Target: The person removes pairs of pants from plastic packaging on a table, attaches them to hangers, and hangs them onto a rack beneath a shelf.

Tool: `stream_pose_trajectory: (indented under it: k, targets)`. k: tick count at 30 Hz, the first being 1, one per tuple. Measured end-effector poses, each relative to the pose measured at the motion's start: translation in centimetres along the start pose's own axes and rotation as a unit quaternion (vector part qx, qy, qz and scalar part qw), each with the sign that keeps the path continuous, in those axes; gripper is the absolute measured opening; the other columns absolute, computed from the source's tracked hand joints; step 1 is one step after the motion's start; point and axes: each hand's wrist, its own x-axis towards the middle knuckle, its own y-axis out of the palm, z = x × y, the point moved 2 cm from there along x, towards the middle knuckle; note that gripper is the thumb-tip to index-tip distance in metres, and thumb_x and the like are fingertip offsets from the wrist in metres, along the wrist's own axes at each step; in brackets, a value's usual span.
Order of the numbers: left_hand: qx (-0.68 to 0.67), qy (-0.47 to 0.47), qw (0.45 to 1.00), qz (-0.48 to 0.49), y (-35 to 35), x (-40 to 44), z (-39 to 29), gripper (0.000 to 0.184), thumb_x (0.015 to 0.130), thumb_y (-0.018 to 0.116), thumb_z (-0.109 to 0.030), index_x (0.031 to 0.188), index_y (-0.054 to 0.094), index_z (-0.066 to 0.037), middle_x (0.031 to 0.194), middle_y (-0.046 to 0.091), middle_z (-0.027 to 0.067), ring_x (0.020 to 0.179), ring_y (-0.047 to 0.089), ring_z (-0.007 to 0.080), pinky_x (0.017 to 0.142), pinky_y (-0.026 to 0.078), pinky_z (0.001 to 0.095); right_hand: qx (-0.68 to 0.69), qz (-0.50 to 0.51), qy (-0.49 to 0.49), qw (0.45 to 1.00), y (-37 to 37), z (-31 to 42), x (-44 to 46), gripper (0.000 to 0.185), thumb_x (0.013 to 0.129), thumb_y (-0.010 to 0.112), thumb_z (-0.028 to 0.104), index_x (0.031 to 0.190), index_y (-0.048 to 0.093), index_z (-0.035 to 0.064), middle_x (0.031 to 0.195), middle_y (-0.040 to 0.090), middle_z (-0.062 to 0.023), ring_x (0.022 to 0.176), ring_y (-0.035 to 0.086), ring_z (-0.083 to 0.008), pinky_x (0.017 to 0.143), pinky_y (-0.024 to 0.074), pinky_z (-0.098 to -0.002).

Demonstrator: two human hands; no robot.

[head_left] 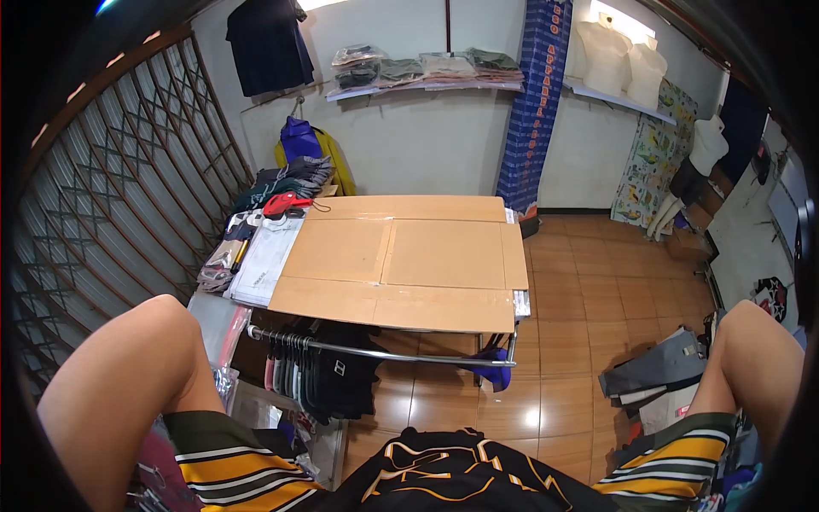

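Neither of my hands shows in the head view. Both my bare arms are bent at the frame's sides, in striped sleeves, with the hands out of sight. In front of me a flat cardboard sheet [384,256] lies over a table. Folded clothes in clear bags [263,260] lie along its left side, and a red item [287,204] rests on the pile behind them. Under the sheet's near edge, dark garments [341,367] hang on hangers from a metal rail [384,352].
A folding metal gate [128,162] runs along the left. Bagged clothes lie on a wall shelf [426,85]. A blue printed column [536,111], white mannequin torsos [604,58] and a standing mannequin [706,149] are at the back right. Folded clothes [661,367] are piled low on the right.
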Motion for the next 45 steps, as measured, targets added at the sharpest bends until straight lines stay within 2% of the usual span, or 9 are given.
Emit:
stream_pose_trajectory:
  k: [25,30,33,36,39,41,42,44,45]
  targets:
    - [-0.026,-0.018,0.999,0.007,-1.8,-1.8,0.5,0.087,0.087,0.046,-0.078,0.148,0.040,-0.016,0.158,0.032,0.0148,0.145,0.029,0.0336,0.118,0.024,0.0552,0.011,0.024,-0.015,1.000,2.4,1.9,1.8,0.072,0.087,0.060,0.057,0.128,0.051,-0.0018,0.111,0.059,-0.0186,0.097,0.060,-0.0291,0.080,0.0524,-0.0417]
    - [-0.038,-0.021,0.999,-0.028,-3.4,-2.7,0.4,0.087,0.087,0.044,-0.079,0.148,0.040,-0.018,0.159,0.031,0.0140,0.146,0.028,0.0336,0.119,0.023,0.0562,0.032,-0.030,-0.011,0.999,2.4,2.3,1.6,0.075,0.086,0.062,0.060,0.127,0.051,-0.0017,0.108,0.059,-0.0180,0.094,0.060,-0.0286,0.079,0.0523,-0.0417]
    - [-0.082,-0.036,0.988,-0.128,-4.4,-5.0,0.1,0.087,0.087,0.043,-0.080,0.148,0.041,-0.019,0.159,0.030,0.0135,0.147,0.027,0.0337,0.120,0.022,0.0568,0.073,-0.123,0.004,0.990,2.3,2.7,0.4,0.077,0.085,0.063,0.061,0.127,0.051,-0.0016,0.107,0.059,-0.0177,0.093,0.061,-0.0283,0.079,0.0521,-0.0417]
    - [-0.194,-0.067,0.912,-0.356,0.4,-13.4,0.9,0.093,0.084,0.055,-0.074,0.150,0.036,-0.012,0.157,0.028,0.0141,0.134,0.036,0.0310,0.104,0.033,0.0495,0.176,-0.263,0.052,0.947,3.9,3.2,-2.1,0.078,0.084,0.063,0.063,0.126,0.051,-0.0016,0.105,0.060,-0.0173,0.091,0.061,-0.0280,0.079,0.0520,-0.0418]
    - [-0.339,-0.195,0.705,-0.592,10.8,-23.6,1.9,0.094,0.075,0.076,-0.064,0.143,0.043,-0.007,0.147,0.036,0.0105,0.116,0.050,0.0231,0.085,0.046,0.0409,0.349,-0.345,0.153,0.858,9.6,3.5,-4.2,0.080,0.083,0.064,0.065,0.126,0.051,-0.0015,0.104,0.060,-0.0170,0.090,0.061,-0.0277,0.078,0.0519,-0.0418]
    - [-0.376,-0.455,0.625,-0.511,18.5,-29.4,3.2,0.078,0.087,0.067,-0.060,0.136,0.047,-0.003,0.125,0.058,0.0116,0.105,0.059,0.0230,0.086,0.049,0.0368,0.473,-0.330,0.298,0.761,16.3,4.2,-5.8,0.081,0.083,0.065,0.066,0.125,0.051,-0.0015,0.102,0.060,-0.0168,0.089,0.061,-0.0275,0.078,0.0519,-0.0418]
    - [-0.379,-0.564,0.538,-0.499,23.4,-32.5,2.8,0.062,0.094,0.060,-0.049,0.132,0.050,-0.001,0.121,0.060,0.0132,0.105,0.061,0.0232,0.082,0.053,0.0335,0.505,-0.310,0.395,0.702,20.1,4.8,-6.6,0.066,0.089,0.062,0.058,0.119,0.053,-0.0002,0.096,0.064,-0.0147,0.079,0.063,-0.0227,0.070,0.0547,-0.0367]
    - [-0.322,-0.738,0.367,-0.465,33.5,-39.2,-1.1,0.025,0.096,0.062,-0.017,0.118,0.060,-0.004,0.096,0.063,0.0010,0.075,0.057,0.0082,0.063,0.048,0.0207,0.574,-0.189,0.606,0.517,28.3,7.3,-12.9,0.042,0.100,0.052,0.039,0.116,0.056,0.0008,0.094,0.070,-0.0174,0.070,0.066,-0.0198,0.063,0.0546,-0.0322]
    - [-0.291,-0.790,0.383,-0.382,38.5,-44.3,-4.5,0.028,0.095,0.068,-0.016,0.119,0.062,-0.003,0.094,0.065,0.0004,0.074,0.058,0.0063,0.061,0.047,0.0209,0.587,-0.127,0.680,0.421,32.4,9.5,-16.8,0.037,0.100,0.054,0.036,0.115,0.057,0.0022,0.095,0.071,-0.0196,0.065,0.065,-0.0188,0.060,0.0541,-0.0310]
